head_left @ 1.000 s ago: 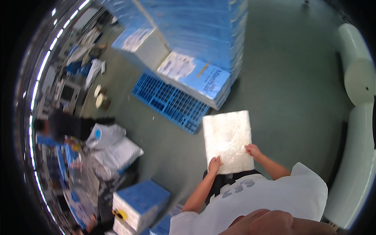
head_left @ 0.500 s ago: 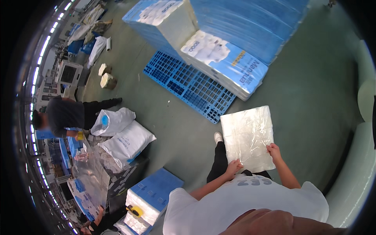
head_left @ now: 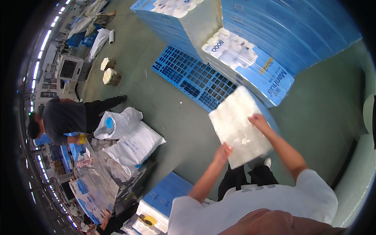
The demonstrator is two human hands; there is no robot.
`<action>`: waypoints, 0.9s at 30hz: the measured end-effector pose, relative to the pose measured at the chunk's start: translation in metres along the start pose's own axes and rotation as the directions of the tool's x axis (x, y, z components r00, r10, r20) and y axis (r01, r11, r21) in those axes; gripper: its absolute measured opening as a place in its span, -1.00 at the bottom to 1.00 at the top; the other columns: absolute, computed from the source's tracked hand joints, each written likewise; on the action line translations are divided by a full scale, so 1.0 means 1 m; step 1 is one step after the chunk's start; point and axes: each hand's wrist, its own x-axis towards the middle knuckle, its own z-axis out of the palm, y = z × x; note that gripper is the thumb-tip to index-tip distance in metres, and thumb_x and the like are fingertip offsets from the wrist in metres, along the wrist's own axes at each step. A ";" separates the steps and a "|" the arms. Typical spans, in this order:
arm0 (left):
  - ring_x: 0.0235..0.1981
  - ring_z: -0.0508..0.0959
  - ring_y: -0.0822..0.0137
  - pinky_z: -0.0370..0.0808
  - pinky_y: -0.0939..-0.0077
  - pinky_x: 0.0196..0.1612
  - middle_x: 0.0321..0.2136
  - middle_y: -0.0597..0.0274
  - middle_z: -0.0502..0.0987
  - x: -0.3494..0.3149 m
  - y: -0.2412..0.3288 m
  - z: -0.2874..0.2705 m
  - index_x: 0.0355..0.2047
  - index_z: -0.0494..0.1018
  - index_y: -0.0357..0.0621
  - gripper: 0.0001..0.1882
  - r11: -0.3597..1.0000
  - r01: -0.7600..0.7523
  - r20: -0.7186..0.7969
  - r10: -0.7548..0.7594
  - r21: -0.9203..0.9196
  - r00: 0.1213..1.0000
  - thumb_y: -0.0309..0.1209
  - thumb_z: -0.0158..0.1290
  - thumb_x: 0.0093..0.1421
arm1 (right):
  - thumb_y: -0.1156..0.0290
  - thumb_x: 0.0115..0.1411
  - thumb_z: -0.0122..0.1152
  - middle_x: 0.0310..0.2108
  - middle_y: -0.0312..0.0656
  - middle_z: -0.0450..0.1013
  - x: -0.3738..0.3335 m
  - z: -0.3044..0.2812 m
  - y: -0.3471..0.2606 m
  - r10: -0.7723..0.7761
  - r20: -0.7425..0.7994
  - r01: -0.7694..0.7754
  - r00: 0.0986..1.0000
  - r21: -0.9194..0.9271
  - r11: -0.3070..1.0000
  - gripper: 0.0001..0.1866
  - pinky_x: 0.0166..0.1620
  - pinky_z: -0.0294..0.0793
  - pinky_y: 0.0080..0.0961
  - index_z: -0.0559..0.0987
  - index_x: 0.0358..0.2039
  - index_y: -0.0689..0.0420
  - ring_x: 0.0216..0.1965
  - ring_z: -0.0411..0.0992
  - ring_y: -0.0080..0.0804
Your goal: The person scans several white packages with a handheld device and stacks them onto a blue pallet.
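Note:
A large plastic-wrapped pack of white rolls point(head_left: 237, 127), blue along its right side, is held tilted in front of my body. My left hand point(head_left: 223, 152) is closed on its near left edge, fingers pinching the film. My right hand point(head_left: 258, 122) is closed on the film of its upper face, towards the right side. Beyond its far end lies a blue-and-white pack of rolls point(head_left: 250, 64) beside a taller blue stack point(head_left: 290, 31). These packs rest on a blue slatted pallet point(head_left: 187, 74), part of which shows bare.
White sacks point(head_left: 135, 143) lie by a work table at the left, where a person in dark clothes point(head_left: 64, 117) stands. A blue-topped pack point(head_left: 166, 194) with a yellow tape dispenser point(head_left: 147, 220) sits near left. Large pale rolls point(head_left: 354, 184) line the right side.
The pack has swung up and away from my body, towards the pallet, and its blue side now shows. Both arms are stretched further out, and my right hand has shifted onto its upper face.

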 end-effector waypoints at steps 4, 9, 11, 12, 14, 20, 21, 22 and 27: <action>-0.58 0.44 0.45 0.49 0.50 -0.41 -0.61 0.32 0.41 0.106 0.147 -0.006 -0.43 0.33 -0.17 -0.81 0.981 -0.140 0.231 0.106 0.136 0.967 -0.31 -0.13 0.19 | -0.01 0.01 0.03 -0.60 -0.07 0.44 0.135 0.037 -0.085 -0.139 0.082 0.161 0.987 -0.485 0.859 -0.56 -0.44 0.34 -0.29 0.53 -0.62 0.15 -0.51 0.42 -0.23; 0.13 0.07 0.02 0.08 0.26 0.12 0.11 -0.27 -0.07 0.146 0.262 0.057 0.02 0.19 -0.21 -0.52 -0.296 -0.005 0.231 0.737 0.955 0.636 -0.30 -0.06 0.10 | -0.10 0.04 -0.05 -0.03 -0.03 0.27 0.195 0.017 -0.152 -0.434 -0.258 0.128 0.863 -0.720 0.682 -0.33 -0.15 0.35 -0.30 0.27 0.03 0.13 -0.16 0.37 -0.14; 0.18 -0.08 -0.08 -0.04 0.22 0.17 0.15 -0.29 -0.21 0.152 0.272 0.040 0.08 0.11 -0.22 -0.43 -0.328 0.012 0.313 0.913 0.945 0.260 -0.26 -0.06 0.09 | 0.02 0.07 0.01 -0.03 -0.05 0.26 0.182 -0.024 -0.129 -0.450 -0.366 0.285 0.815 -0.423 0.860 -0.39 -0.13 0.35 -0.37 0.22 0.08 0.05 -0.12 0.34 -0.23; 0.18 -0.08 -0.11 -0.05 0.18 0.16 0.14 -0.29 -0.16 0.159 0.270 0.019 0.08 0.09 -0.25 -0.41 -0.256 -0.162 0.283 0.944 0.953 0.171 -0.23 -0.07 0.09 | 0.11 0.08 0.05 -0.05 -0.08 0.28 0.165 -0.042 -0.115 -0.362 -0.364 0.309 0.858 -0.196 0.931 -0.45 -0.12 0.34 -0.42 0.25 0.07 0.02 -0.11 0.33 -0.28; 0.18 -0.09 -0.13 -0.08 0.14 0.17 0.14 -0.29 -0.12 0.171 0.252 -0.007 0.10 0.04 -0.29 -0.37 -0.110 -0.386 0.178 0.974 0.916 0.143 -0.17 -0.11 0.11 | 0.30 0.05 0.10 -0.05 -0.04 0.28 0.124 -0.079 -0.028 -0.362 -0.513 0.283 0.778 -0.227 0.932 -0.53 -0.11 0.30 -0.44 0.32 0.00 0.09 -0.12 0.31 -0.26; 0.19 -0.11 -0.04 -0.16 0.23 0.20 0.15 -0.24 -0.12 0.178 0.061 -0.070 0.12 -0.10 -0.40 -0.28 0.369 -0.274 -0.099 0.736 0.888 0.670 -0.18 -0.09 0.13 | 0.10 0.06 0.06 -0.13 0.06 0.32 -0.072 -0.093 0.287 0.311 -0.638 -0.471 0.705 -0.094 0.877 -0.37 -0.01 0.23 -0.35 0.25 -0.01 0.35 -0.07 0.28 -0.12; 0.20 -0.09 0.00 -0.13 0.28 0.20 0.15 -0.22 -0.11 0.180 0.041 -0.066 0.13 -0.12 -0.40 -0.27 0.478 -0.313 -0.121 0.680 0.820 0.723 -0.19 -0.08 0.12 | 0.00 0.06 0.01 -0.04 0.07 0.24 -0.091 -0.078 0.302 0.513 -0.518 -0.553 0.684 0.091 0.828 -0.32 0.02 0.19 -0.34 0.23 0.02 0.31 0.00 0.22 -0.12; 0.20 -0.07 0.02 -0.12 0.31 0.20 0.16 -0.21 -0.11 0.180 0.031 -0.055 0.13 -0.13 -0.39 -0.27 0.553 -0.309 -0.158 0.641 0.774 0.752 -0.20 -0.07 0.12 | -0.10 0.06 -0.05 0.05 0.08 0.15 -0.092 -0.067 0.311 0.670 -0.356 -0.624 0.651 0.251 0.740 -0.26 0.06 0.14 -0.32 0.21 0.05 0.27 0.06 0.15 -0.12; 0.20 -0.05 0.10 -0.09 0.40 0.19 0.16 -0.17 -0.09 0.208 0.026 0.008 0.15 -0.17 -0.36 -0.23 0.584 -0.286 -0.117 0.556 0.760 0.823 -0.26 -0.02 0.09 | -0.27 0.08 -0.38 0.19 -0.06 -0.10 -0.045 0.003 0.289 0.839 0.124 -0.526 0.530 0.824 0.211 -0.19 0.15 -0.06 -0.13 -0.04 0.19 0.05 0.18 -0.08 -0.12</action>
